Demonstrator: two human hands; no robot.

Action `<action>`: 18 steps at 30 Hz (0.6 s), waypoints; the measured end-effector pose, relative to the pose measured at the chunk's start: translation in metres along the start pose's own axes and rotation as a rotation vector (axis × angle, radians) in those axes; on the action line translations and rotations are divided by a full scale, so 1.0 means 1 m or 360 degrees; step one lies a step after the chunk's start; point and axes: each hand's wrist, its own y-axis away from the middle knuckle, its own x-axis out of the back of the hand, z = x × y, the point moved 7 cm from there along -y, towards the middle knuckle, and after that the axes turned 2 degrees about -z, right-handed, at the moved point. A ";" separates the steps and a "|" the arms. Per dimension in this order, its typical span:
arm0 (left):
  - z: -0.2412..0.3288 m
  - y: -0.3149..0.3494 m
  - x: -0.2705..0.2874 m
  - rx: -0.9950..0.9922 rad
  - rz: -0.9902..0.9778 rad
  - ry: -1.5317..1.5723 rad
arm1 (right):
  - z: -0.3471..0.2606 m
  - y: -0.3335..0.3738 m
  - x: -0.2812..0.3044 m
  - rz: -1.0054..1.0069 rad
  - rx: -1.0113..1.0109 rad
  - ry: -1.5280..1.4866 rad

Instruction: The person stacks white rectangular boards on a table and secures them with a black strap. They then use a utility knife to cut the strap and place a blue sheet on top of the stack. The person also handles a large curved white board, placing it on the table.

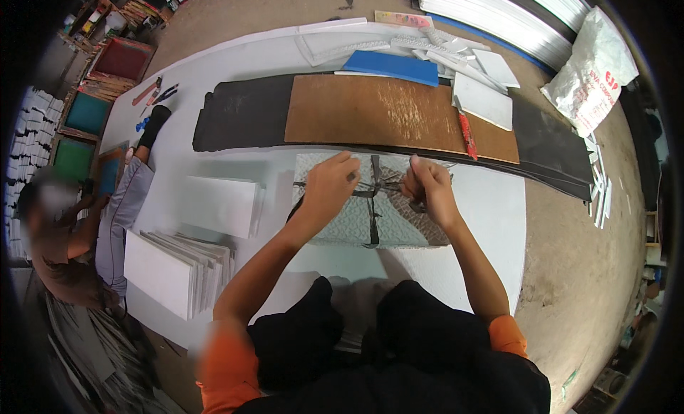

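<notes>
A bundle of pale, embossed sheets [333, 229] lies in front of me, bound crosswise with a black strip [374, 227]. The strip crosses in a knot near the middle of the bundle's top. To the left of the knot, my left hand [329, 189] is closed on one end of the strip. My right hand [433, 187] is closed on the other end, to the right of the knot. Both strip ends run fairly straight between the knot and my fingers. My hands partly cover the bundle's upper face.
Beyond the bundle lies a scuffed brown board [356, 111] on dark sheets [242, 115], with a red cutter knife [467, 136] and a blue sheet [392, 66]. White sheet stacks [160, 268] stand left. Another person [78, 246] sits at far left; a white sack [595, 72] stands far right.
</notes>
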 end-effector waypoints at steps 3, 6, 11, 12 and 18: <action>-0.019 0.005 -0.003 0.0079 -0.0387 -0.0063 | 0.017 0.012 0.016 0.0171 -0.0185 0.0384; -0.019 0.006 -0.004 -0.0122 -0.0348 -0.0159 | 0.023 0.018 0.023 0.0270 -0.0143 0.0675; -0.033 0.004 0.010 -0.0167 -0.0328 -0.0312 | 0.014 0.031 0.023 0.0402 -0.0037 0.1033; -0.034 0.003 0.011 -0.0168 -0.0321 -0.0307 | 0.013 0.032 0.024 0.0434 -0.0015 0.1041; -0.046 0.006 0.012 0.0121 -0.0331 -0.0198 | 0.012 0.034 0.021 0.0378 0.0014 0.1252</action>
